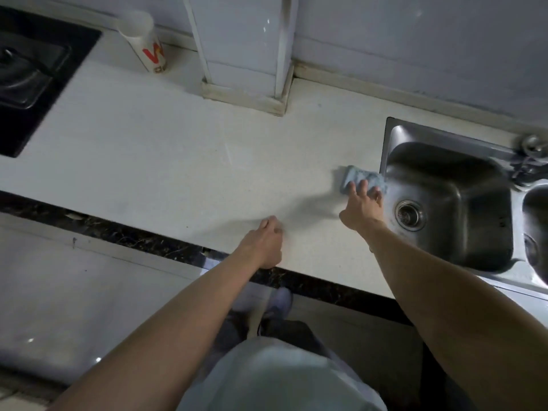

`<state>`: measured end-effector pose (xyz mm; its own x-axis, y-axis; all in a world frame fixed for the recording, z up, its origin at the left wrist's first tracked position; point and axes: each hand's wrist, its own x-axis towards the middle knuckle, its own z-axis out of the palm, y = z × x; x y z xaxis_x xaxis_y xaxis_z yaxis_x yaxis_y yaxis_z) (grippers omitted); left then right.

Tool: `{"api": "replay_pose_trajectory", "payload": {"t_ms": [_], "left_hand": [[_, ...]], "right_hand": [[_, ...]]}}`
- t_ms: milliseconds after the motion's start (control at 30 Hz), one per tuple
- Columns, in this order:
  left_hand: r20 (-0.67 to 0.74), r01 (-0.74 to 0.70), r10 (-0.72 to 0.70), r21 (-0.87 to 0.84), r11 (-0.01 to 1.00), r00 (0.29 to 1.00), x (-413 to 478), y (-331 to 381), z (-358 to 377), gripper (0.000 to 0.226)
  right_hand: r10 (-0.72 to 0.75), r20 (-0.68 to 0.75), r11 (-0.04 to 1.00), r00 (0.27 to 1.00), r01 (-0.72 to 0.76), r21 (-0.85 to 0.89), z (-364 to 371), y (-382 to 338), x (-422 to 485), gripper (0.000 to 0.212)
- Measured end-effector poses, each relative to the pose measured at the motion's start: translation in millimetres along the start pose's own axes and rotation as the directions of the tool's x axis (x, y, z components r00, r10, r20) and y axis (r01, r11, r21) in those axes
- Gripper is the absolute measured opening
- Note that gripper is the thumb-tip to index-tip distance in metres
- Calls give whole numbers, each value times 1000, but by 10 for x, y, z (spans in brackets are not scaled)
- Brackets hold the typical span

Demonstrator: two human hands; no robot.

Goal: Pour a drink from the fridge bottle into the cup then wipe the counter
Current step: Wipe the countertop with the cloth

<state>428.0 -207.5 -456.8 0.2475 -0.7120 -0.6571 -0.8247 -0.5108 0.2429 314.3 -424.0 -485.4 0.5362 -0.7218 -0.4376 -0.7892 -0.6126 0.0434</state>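
A white paper cup with red lettering stands at the back of the white counter, near the wall. My right hand presses flat, fingers spread, on a light blue cloth that lies on the counter right at the left rim of the sink. My left hand rests near the counter's front edge with its fingers curled and nothing in it. No bottle is in view.
A steel sink with a drain sits to the right, its tap at the back. A black glass hob fills the far left. A tiled pillar juts onto the counter at the back. The dark counter edge runs below my hands.
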Motion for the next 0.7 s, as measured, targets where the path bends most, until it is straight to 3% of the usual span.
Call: {"api": "replay_pose_trajectory", "payload": {"t_ms": [267,433,567,700], "left_hand": [[-16,-120,119,-24,992,993,-139,-253,75,44],[-76,-79,78,-10,997,994,-357,-576,263,46],[-189,-88,92,31,996,978,-402,-703,436,50],[-255,-106,122,76,991,959,-428,-739,514,45]], "right_hand": [[218,124,949,968,-239,206,1,-466,-140,79],[-23,90,979,996,4,202,-36,-1290,-157,81],[-250,29,961,968,244,129,79,-1912,-387,86],[-323,-53,944,945,326,59,172,-1849,-589,81]]}}
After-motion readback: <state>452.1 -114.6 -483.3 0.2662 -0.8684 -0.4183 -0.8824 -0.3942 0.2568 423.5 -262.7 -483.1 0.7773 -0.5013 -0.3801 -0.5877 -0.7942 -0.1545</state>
